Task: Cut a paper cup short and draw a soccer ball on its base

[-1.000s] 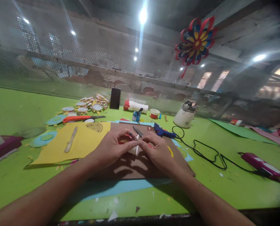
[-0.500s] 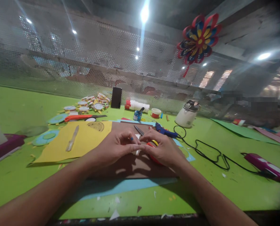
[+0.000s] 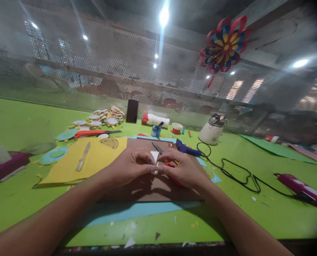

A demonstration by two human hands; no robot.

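Between my two hands is a small white piece of paper (image 3: 155,155), partly hidden by the fingers. My left hand (image 3: 133,164) pinches it from the left with thumb and fingertips. From the right, my right hand (image 3: 181,165) pinches the same piece, its thumb close to the left thumb. Both hands are just above a brown sheet (image 3: 148,193). Scissors with red handles (image 3: 171,165) lie under my right hand, their dark blades pointing away from me. A blue glue gun (image 3: 186,147) lies just beyond that hand.
A yellow sheet (image 3: 68,160) bears a clear cutter (image 3: 83,156) and a protractor (image 3: 109,143). Behind are an orange-handled knife (image 3: 94,133), paper discs (image 3: 112,121), a phone (image 3: 132,111), a blue jar (image 3: 156,131) and a white kettle (image 3: 212,131). A black cord (image 3: 235,181) runs right.
More of the white paper shows between the fingers, standing up a little above them. My hands have shifted only slightly at the fingertips.
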